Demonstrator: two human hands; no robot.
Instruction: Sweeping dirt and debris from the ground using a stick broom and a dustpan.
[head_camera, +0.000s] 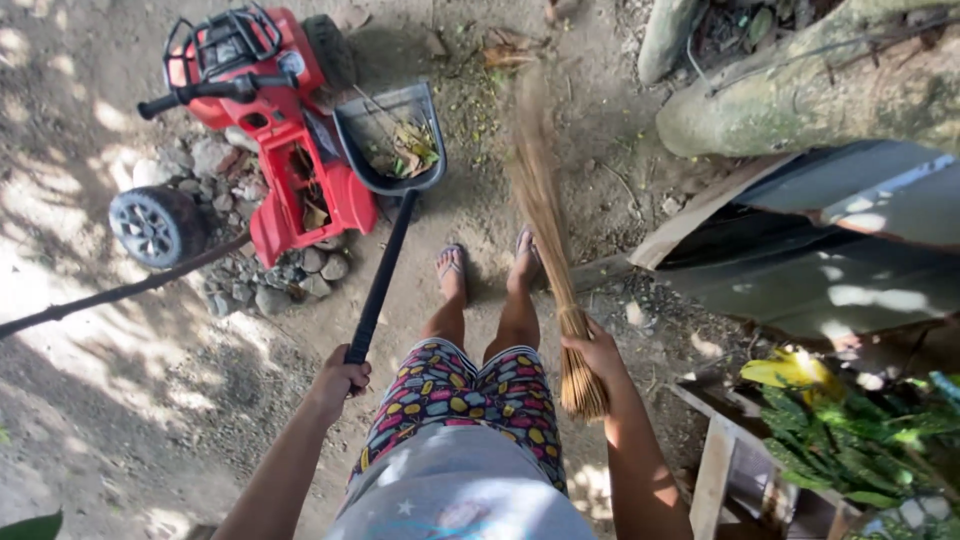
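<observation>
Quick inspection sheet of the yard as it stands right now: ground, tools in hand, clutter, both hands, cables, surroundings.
Surface: dirt ground, dappled with shade, dry leaves scattered.
Job's things: stick broom, blurred at the bristles; long-handled dustpan resting on the ground, leaves inside.
Clutter: red toy quad bike beside the dustpan; stones under it.
Grippers: left hand closed on the dustpan handle; right hand closed on the broom.
Cables: nothing seen.
Surroundings: tree trunk, metal sheet, green plant, wooden frame.
</observation>
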